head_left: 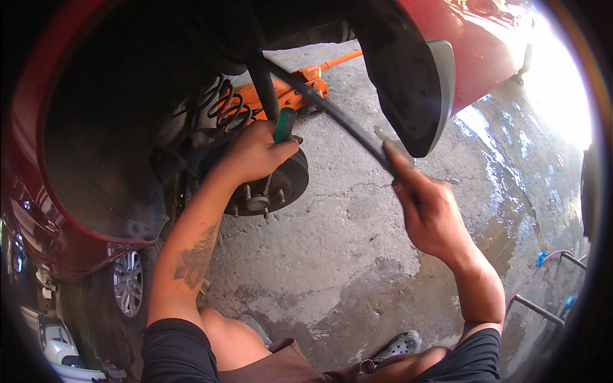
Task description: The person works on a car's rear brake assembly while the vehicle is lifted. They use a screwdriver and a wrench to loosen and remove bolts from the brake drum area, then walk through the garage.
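Observation:
Inside the red car's wheel well (102, 191), my left hand (262, 150) grips a green-handled tool (285, 124) above the dark hub (290, 179) with its studs, whose upper part it hides. My right hand (424, 204) is closed round a long dark metal bar (345, 118), which runs up and left to the underside beside a dark strut (265, 86). A coil spring (236, 112) is at the left of the strut, with an orange floor jack (310, 83) behind.
A dark mudguard (421, 108) hangs at upper right. Concrete floor (332, 255) lies below, with my shoe (396, 345) near the bottom. Metal tubing (536, 306) and a thin hose stand at right. A silver-rimmed wheel (128, 281) is at lower left.

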The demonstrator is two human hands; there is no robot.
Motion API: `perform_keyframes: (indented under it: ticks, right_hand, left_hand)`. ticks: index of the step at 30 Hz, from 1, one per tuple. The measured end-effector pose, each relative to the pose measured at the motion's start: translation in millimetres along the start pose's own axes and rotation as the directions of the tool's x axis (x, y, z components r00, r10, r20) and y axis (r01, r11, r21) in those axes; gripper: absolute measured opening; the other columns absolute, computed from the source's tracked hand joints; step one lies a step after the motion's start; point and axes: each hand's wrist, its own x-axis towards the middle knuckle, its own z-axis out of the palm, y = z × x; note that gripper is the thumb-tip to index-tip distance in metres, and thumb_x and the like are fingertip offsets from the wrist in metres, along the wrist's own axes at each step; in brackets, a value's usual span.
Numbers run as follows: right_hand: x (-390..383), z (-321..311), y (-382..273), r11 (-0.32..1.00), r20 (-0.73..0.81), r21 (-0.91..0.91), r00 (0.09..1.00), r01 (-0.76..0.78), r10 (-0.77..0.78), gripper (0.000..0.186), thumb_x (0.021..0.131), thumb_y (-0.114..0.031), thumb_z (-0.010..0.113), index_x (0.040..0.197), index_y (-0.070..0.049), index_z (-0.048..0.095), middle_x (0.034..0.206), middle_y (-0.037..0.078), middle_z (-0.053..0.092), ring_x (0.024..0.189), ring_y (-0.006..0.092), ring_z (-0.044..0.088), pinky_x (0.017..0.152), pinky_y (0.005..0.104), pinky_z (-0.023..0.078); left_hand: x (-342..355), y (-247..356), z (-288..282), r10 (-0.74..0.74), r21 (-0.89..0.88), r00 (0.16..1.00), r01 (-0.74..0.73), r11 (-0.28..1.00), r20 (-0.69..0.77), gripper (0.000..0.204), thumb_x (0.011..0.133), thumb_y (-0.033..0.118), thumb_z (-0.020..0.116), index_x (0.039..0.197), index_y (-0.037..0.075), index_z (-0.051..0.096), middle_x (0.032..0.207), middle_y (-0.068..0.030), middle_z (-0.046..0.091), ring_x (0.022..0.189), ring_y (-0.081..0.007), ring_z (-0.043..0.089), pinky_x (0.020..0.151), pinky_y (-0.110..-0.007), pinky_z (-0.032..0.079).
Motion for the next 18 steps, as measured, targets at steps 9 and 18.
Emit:
perform_keyframes:
  ticks: [9,18]
  right_hand:
    - [6.1,20.6,16.6,0.992,-0.096,-0.071,0.989,0.109,-0.115,0.060,0.089,0.000,0.054,0.147,-0.014,0.044,0.076,0.017,0.061,0.065,0.0358,0.063,0.062,0.0468,0.050]
    - [9.2,44.6,17.3,0.933,0.054,-0.284,0.975,0.220,-0.214,0.069,0.086,0.000,0.058,0.148,-0.026,0.043,0.069,0.011,0.052,0.053,0.0313,0.056,0.052,0.0444,0.047]
  left_hand:
    - [1.5,3.8,1.1,-0.026,0.034,0.998,0.028,0.999,-0.051,0.024,0.086,0.018,0.064,0.101,0.001,0.072,0.095,-0.0137,0.073,0.091,-0.0242,0.070,0.082,-0.035,0.052]
    - [-2.1,7.3,6.7,-0.067,0.223,0.992,0.091,0.971,-0.110,0.029,0.085,0.028,0.069,0.103,0.005,0.069,0.098,-0.0163,0.071,0.094,-0.0316,0.068,0.083,-0.040,0.052]
